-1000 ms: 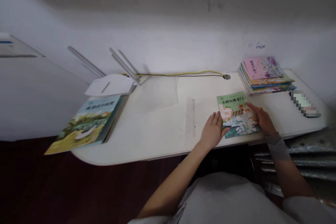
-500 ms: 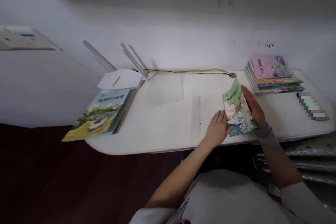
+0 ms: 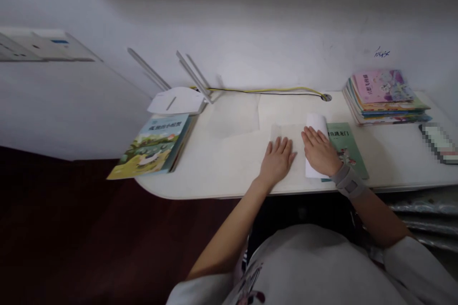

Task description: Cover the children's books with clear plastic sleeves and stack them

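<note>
A picture book lies opened on the table, its green title page (image 3: pixel 348 145) face up on the right and its white inner cover (image 3: pixel 317 121) folded over to the left. My right hand (image 3: pixel 320 150), with a grey band at the wrist, is spread flat across that white cover and touches it. To the left, my left hand (image 3: pixel 277 159) rests flat, fingers apart, on the near part of the table. Under or beside its fingertips lies a thin see-through sheet (image 3: pixel 288 130), whose edges are faint. Neither hand grasps anything.
On the white table (image 3: pixel 200 167), a stack of picture books (image 3: pixel 386 90) stands at back right, with a phone (image 3: pixel 438 143) near it. Other picture books (image 3: pixel 152 145) overhang the left end, before a white router (image 3: pixel 177 100). Cables (image 3: pixel 265 90) run along the wall to a hole.
The book has gone from being held up between both hands to lying opened on the table. My left hand has let go and moved left; my right hand now presses the turned cover.
</note>
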Demonstrator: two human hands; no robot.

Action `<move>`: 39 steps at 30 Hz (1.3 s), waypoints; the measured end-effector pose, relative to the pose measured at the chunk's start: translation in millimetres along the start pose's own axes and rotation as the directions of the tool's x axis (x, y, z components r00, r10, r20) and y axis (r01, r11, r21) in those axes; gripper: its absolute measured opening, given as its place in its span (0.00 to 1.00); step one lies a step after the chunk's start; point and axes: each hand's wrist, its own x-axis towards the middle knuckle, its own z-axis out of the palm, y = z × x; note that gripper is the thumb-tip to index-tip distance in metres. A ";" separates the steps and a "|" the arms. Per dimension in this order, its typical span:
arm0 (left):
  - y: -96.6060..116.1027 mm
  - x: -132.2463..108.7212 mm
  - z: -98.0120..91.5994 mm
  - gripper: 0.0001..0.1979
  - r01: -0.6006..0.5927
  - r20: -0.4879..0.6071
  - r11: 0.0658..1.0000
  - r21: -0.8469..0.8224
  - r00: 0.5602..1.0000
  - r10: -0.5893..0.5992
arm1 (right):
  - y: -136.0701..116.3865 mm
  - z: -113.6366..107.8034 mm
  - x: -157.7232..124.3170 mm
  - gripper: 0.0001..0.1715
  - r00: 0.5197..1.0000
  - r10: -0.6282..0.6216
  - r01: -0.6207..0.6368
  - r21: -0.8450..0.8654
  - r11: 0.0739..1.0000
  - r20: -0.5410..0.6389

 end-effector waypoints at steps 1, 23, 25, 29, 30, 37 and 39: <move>-1.8 -0.8 2.0 0.25 0.009 0.003 1.000 0.000 1.000 -0.009 | -3.2 2.3 1.7 0.29 1.000 -0.001 0.002 -0.011 1.000 0.010; 8.2 -0.9 1.1 0.24 0.083 -0.006 0.995 0.061 0.997 -0.083 | 25.4 2.3 61.3 0.35 0.972 0.231 -0.230 0.013 0.973 -0.038; 7.5 -1.0 3.2 0.25 0.096 -0.015 0.995 0.016 0.995 -0.096 | 27.8 2.8 61.8 0.34 0.963 0.268 -0.268 -0.033 0.963 0.003; 7.5 -1.3 6.9 0.26 0.131 -0.042 0.988 -0.079 0.990 -0.135 | 21.2 3.6 56.7 0.26 0.957 0.290 -0.291 -0.105 0.951 -0.023; 7.8 -1.4 7.3 0.27 0.136 -0.041 0.988 -0.073 0.989 -0.140 | 19.4 3.8 55.9 0.25 0.956 0.290 -0.292 -0.116 0.949 -0.033; 9.7 -1.0 7.8 0.31 0.133 0.013 0.965 0.227 0.990 -0.139 | 16.6 7.9 56.3 0.21 0.966 0.257 -0.259 -0.193 0.946 -0.038; 9.7 -1.0 8.1 0.31 0.129 0.011 0.957 0.259 0.991 -0.136 | 18.3 9.5 56.2 0.20 0.971 0.239 -0.240 -0.195 0.951 -0.030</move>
